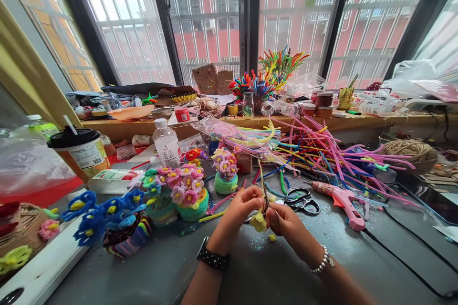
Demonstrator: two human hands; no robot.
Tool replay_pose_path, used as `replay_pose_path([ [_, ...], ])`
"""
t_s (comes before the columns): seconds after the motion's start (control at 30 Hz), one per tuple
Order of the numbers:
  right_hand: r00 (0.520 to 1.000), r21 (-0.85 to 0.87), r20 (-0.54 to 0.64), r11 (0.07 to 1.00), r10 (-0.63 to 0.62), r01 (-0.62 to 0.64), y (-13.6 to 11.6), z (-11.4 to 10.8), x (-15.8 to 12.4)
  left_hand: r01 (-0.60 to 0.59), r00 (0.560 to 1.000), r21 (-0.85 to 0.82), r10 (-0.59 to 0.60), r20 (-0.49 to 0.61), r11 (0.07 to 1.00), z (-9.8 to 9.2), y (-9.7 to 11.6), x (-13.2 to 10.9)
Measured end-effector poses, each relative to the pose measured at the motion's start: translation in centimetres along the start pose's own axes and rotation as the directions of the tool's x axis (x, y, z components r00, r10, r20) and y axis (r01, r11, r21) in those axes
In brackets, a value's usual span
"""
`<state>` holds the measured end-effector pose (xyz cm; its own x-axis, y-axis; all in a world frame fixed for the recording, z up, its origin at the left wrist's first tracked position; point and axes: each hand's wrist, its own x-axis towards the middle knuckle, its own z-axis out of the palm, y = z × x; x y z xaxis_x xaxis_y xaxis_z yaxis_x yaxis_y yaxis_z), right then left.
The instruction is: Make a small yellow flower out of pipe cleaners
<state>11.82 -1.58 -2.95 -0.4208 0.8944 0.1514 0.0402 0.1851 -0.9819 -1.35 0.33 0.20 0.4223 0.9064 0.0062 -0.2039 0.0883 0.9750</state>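
Near the middle of the grey table (164,267), my left hand (246,207) is closed on a yellow fuzzy flower (258,221), which hangs below its fingers. My right hand (282,221) touches the left at the fingertips, its fingers pinched round a thin dark piece I cannot make out. A thin twisted yellowish stem (262,176) rises above the hands. Just under them lies a small yellow ball (272,238). Black-handled scissors (304,201) rest right behind my right hand.
A pink glue gun (339,202) with a black cable lies to the right. Pipe cleaners (322,152) are heaped behind. Pots of fuzzy flowers (186,186), blue flowers (107,214), a water bottle (166,145) and a lidded cup (80,152) stand left. Jars line the windowsill.
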Motion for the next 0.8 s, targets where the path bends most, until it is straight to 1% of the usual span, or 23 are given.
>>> replay_pose_path([
  [0.1, 0.999, -0.019, -0.042, 1.0, -0.014, 0.014, 0.08, 0.02, 0.1, -0.01, 0.999, 0.01, 0.011, -0.045, 1.0, 0.06, 0.07, -0.03],
  [0.2, 0.997, -0.006, -0.08, 1.0, -0.003, 0.003, 0.12, -0.06, 0.17, -0.032, 0.997, 0.011, 0.033, -0.075, 0.999, 0.36, 0.25, -0.19],
  [0.33, 0.99, 0.078, -0.135, 0.996, 0.043, -0.033, 0.13, -0.3, 0.23, -0.038, 0.996, 0.027, 0.04, -0.074, 0.999, 0.67, 0.43, -0.3],
  [0.43, 0.992, 0.155, -0.104, 0.987, 0.065, -0.048, 0.23, -0.29, 0.32, -0.055, 0.995, 0.019, 0.056, -0.078, 0.998, 0.55, 0.34, -0.18],
  [0.47, 0.994, 0.174, -0.084, 0.983, 0.065, -0.05, 0.26, -0.24, 0.36, -0.055, 0.997, 0.009, 0.055, -0.062, 0.998, 0.45, 0.26, -0.09],
  [0.53, 0.997, 0.193, -0.047, 0.98, 0.057, -0.047, 0.28, -0.11, 0.43, -0.039, 0.999, -0.012, 0.039, 0.003, 0.999, 0.21, 0.04, 0.11],
  [0.6, 0.999, 0.179, -0.021, 0.983, 0.037, -0.033, 0.2, -0.03, 0.46, -0.015, 0.998, -0.02, 0.017, 0.068, 1.0, 0.04, -0.14, 0.25],
  [0.63, 0.999, 0.164, -0.014, 0.986, 0.032, -0.03, 0.12, -0.03, 0.45, -0.01, 0.997, -0.019, 0.011, 0.082, 1.0, 0.01, -0.18, 0.26],
  [0.7, 0.999, 0.112, -0.017, 0.993, 0.031, -0.029, -0.08, -0.13, 0.4, -0.019, 0.997, -0.016, 0.02, 0.076, 1.0, 0.08, -0.14, 0.18],
  [0.8, 0.998, 0.011, -0.063, 1.0, 0.015, -0.014, -0.32, -0.37, 0.31, -0.031, 0.997, -0.009, 0.031, 0.07, 0.999, 0.31, 0.06, -0.05],
])
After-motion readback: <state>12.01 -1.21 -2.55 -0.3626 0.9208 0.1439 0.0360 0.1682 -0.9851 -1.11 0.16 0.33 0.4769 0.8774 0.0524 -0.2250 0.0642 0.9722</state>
